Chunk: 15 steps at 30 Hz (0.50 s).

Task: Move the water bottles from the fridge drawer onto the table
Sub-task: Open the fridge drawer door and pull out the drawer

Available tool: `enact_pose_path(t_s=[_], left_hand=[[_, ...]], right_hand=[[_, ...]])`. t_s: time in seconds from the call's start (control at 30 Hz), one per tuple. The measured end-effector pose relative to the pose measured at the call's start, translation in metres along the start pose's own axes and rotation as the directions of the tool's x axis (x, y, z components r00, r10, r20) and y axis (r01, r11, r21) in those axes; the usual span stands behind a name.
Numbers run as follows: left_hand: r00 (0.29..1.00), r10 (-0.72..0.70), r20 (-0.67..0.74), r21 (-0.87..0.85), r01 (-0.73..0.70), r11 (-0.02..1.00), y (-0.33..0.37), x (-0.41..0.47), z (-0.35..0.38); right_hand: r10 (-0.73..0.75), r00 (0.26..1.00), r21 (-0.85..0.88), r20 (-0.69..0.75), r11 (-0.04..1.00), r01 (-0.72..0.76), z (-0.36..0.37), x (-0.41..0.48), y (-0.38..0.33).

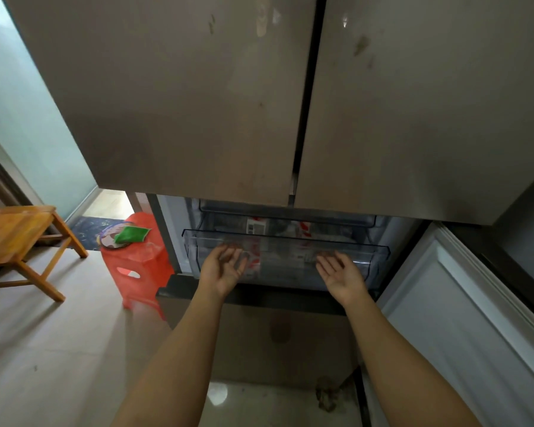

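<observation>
A clear plastic fridge drawer (pixel 373 252) sits in the open lower compartment below the two shut upper doors. Water bottles with red-and-white labels (pixel 290 257) lie inside it, blurred through the plastic. My left hand (pixel 224 269) is palm up at the drawer's left front, fingers slightly curled, holding nothing. Over at the drawer's right front my right hand (pixel 341 274) is also palm up with fingers extended. Whether the fingertips touch the drawer front is unclear.
The open lower fridge door (pixel 463 318) stands to the right. A red plastic stool (pixel 136 266) carrying a green packet (pixel 131 235) is just left of the fridge. A wooden table (pixel 16 232) stands further left on the tiled floor.
</observation>
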<state>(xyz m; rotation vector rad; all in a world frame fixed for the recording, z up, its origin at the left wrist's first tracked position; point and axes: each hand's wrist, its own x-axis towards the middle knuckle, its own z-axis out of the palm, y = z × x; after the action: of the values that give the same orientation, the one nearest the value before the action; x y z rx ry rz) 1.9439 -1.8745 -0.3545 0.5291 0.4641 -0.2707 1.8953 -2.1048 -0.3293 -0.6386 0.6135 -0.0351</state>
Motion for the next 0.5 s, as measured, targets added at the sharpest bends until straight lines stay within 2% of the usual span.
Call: enact_pose_path(t_s=[0.23, 0.5], left_hand=[[0.999, -0.021, 0.05, 0.038, 0.019, 0.999, -0.007, -0.042, -0.021], [0.997, -0.049, 0.063, 0.03, 0.048, 0.998, -0.013, -0.115, -0.062]], right_hand=[[-0.017, 1.0, -0.064, 0.005, 0.998, 0.017, -0.022, -0.033, 0.017], [-0.098, 0.994, -0.01, -0.048, 0.995, 0.098, -0.06, -0.094, 0.061]])
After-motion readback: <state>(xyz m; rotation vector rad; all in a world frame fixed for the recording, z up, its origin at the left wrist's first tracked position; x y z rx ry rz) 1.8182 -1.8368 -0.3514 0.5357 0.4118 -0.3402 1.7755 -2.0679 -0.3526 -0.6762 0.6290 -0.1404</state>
